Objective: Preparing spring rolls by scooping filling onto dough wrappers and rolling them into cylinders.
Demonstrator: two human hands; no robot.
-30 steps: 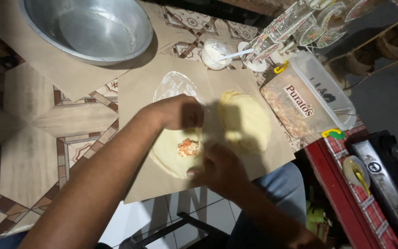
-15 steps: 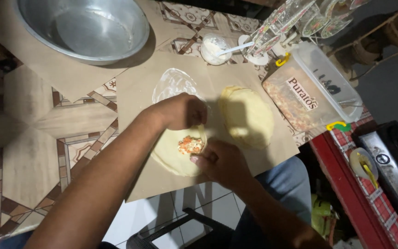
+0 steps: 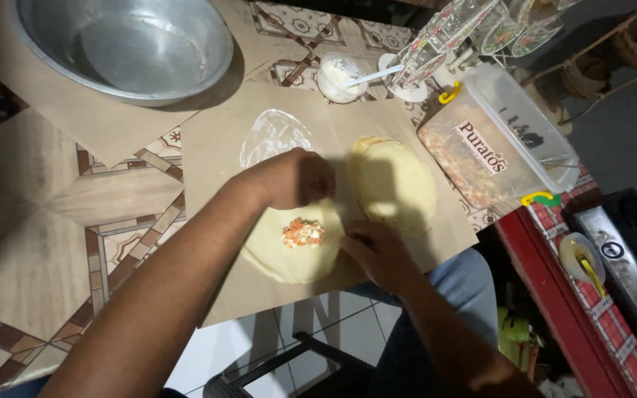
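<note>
A flat round of pale dough (image 3: pixel 289 254) lies on a sheet of brown paper (image 3: pixel 215 155), with a small heap of orange and white filling (image 3: pixel 302 232) on its middle. My left hand (image 3: pixel 293 179) rests at the far edge of this dough, fingers curled down onto it. My right hand (image 3: pixel 377 250) touches the dough's right edge with its fingers bent. A stack of more dough rounds (image 3: pixel 392 180) sits just right of my hands. A greasy white smear (image 3: pixel 274 136) marks the paper beyond my left hand.
A large metal bowl (image 3: pixel 123 44) stands at the far left. A small cup of white cream with a spoon (image 3: pixel 340 75) sits behind the paper. A clear plastic tub of filling (image 3: pixel 495 147) is at the right, glasses (image 3: pixel 473 26) behind it. A red ledge (image 3: pixel 554 295) runs along the right.
The view has shifted a little. My right hand has slid from over the dough to its right edge, uncovering the filling. My left hand stays at the far edge.
</note>
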